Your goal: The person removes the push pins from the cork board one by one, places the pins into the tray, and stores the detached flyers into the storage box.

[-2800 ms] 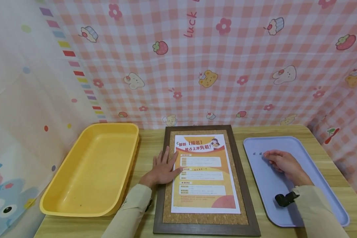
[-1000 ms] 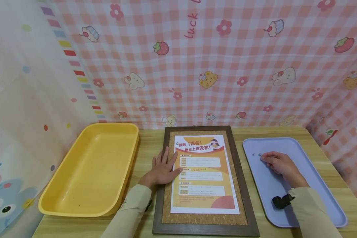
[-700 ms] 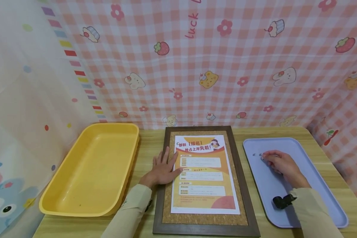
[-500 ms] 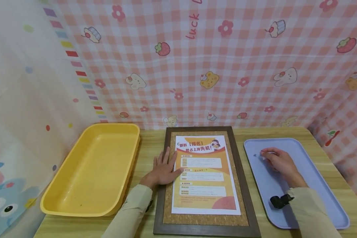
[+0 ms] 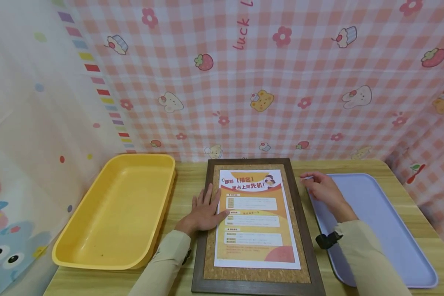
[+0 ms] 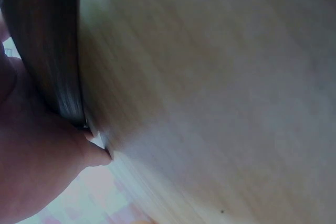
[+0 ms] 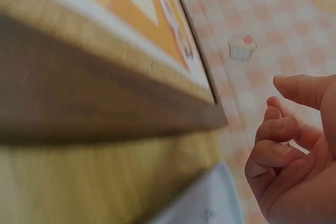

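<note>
My left hand lies flat with spread fingers over the left side of a framed cork board, its thumb on the edge of a printed poster. A small pin sits at the poster's upper left corner. My right hand, above the left rim of the lilac tray, pinches a tiny clear pushpin between thumb and forefinger, hard to make out. In the right wrist view the other fingers of the right hand are curled, and a small pin lies on the tray.
A yellow basin stands at the left of the wooden table. A pink checked cloth hangs right behind the board. The board's dark frame rises at its edge beside the right hand.
My right hand has picked a clear pushpin off the tray and moved left and up with it, towards the board's right edge. The left hand has stayed in place.
</note>
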{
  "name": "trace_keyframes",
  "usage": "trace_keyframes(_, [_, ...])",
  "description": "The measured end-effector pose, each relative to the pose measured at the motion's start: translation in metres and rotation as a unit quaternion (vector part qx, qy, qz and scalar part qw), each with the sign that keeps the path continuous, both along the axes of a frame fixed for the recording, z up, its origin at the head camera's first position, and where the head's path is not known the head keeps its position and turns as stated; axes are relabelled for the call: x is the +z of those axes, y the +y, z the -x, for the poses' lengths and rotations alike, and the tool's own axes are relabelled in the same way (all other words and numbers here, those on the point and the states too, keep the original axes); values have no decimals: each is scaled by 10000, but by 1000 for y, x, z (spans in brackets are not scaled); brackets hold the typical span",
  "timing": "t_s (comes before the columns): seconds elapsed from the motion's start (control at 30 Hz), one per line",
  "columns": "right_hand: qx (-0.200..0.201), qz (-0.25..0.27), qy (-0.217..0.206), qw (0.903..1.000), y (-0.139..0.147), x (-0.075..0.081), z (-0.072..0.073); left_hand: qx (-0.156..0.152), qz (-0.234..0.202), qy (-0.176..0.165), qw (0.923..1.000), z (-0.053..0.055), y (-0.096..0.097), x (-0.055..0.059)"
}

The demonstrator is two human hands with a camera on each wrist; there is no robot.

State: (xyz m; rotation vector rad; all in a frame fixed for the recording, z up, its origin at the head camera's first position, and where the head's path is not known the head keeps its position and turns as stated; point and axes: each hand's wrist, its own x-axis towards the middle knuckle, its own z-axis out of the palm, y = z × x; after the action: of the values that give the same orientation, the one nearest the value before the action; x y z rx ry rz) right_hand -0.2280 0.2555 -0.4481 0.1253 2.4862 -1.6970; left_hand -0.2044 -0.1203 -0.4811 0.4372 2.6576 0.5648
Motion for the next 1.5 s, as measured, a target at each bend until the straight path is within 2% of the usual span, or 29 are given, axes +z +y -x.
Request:
trace_keyframes(0.23, [197,106,43,9997,-29,7,9,-4,-99,95,9999,-1,0,2])
trace_keyframes(0.47, [387,249,34,9989,-53,8,19,-3,-65,145,9999,-2,0,3])
trace_keyframes(0.67, [278,5,-40,9996,-70,6,25,-22,-91,135,9999,-1,0,2])
trace_keyframes(0.83, [357,2,-80,9993,-78,4,29,-31,-130,109,9999,-2,0,4])
trace_keyframes(1.13, [679,313,-163,9971,-91,5,31,-13,-87,135,9999,-1,0,4])
trace_keyframes(1.3, [628,276,-328,9971,-101,5,31,-34,-61,108,9999,-1,0,4])
trace_keyframes(1.5, [802,173,-202,9964,-108,1,34,-49,-1,78,10000,0,0,2])
